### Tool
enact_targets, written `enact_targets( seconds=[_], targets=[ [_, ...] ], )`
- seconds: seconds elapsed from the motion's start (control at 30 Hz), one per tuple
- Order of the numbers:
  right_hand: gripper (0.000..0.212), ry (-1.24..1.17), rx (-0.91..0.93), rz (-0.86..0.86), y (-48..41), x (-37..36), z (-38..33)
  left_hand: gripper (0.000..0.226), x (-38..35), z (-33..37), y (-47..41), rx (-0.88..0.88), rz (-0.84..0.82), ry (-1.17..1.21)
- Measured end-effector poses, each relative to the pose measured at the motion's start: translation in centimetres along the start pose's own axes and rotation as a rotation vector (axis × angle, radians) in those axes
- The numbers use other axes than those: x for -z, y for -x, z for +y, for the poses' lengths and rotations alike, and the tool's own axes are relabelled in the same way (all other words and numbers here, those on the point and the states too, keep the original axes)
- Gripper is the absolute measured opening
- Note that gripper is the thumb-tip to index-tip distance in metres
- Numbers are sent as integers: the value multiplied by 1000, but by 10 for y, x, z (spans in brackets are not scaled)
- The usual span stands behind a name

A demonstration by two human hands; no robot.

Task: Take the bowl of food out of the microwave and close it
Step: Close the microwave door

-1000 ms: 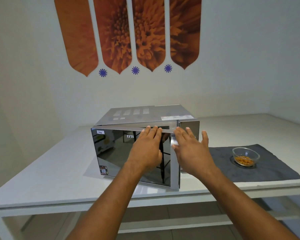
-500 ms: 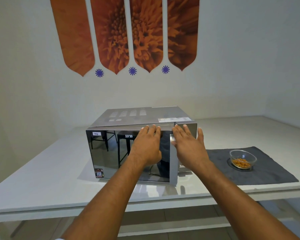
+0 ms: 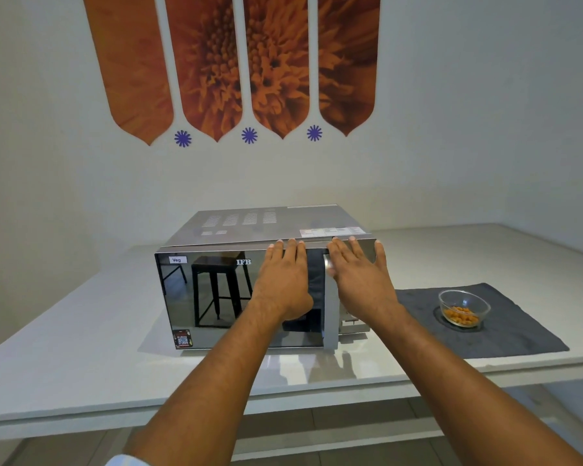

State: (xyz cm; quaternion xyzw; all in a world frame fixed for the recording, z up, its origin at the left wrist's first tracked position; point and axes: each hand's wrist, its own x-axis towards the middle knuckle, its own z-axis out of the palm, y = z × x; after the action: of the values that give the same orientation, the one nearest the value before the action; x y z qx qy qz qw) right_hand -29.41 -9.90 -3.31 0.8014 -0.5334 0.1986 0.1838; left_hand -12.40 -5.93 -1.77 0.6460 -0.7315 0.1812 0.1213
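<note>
A silver microwave point(image 3: 249, 227) with a mirrored door point(image 3: 212, 297) stands in the middle of the white table point(image 3: 81, 331). The door lies flush with the front. My left hand point(image 3: 283, 280) rests flat on the door's right part, fingers straight and together. My right hand point(image 3: 357, 277) lies flat over the door's silver handle and the control panel, fingers spread. Neither hand holds anything. A clear glass bowl point(image 3: 464, 307) with orange food pieces sits to the right on a dark grey mat point(image 3: 519, 331), apart from both hands.
The table runs along a white wall with orange flower panels point(image 3: 243, 62). The table's front edge is close to me, with tiled floor below it. The door mirrors a black stool.
The door has swung from slightly ajar to flush with the microwave's front under both flat hands. The bowl has stayed on the mat.
</note>
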Motion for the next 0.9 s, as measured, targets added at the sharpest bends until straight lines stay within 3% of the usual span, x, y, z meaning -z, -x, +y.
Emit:
enact_targets(
  seconds=[0.9],
  targets=[
    [63,87,24,48,-16,-14,4,110,-24,-10,-18,-15,36,3]
  ],
)
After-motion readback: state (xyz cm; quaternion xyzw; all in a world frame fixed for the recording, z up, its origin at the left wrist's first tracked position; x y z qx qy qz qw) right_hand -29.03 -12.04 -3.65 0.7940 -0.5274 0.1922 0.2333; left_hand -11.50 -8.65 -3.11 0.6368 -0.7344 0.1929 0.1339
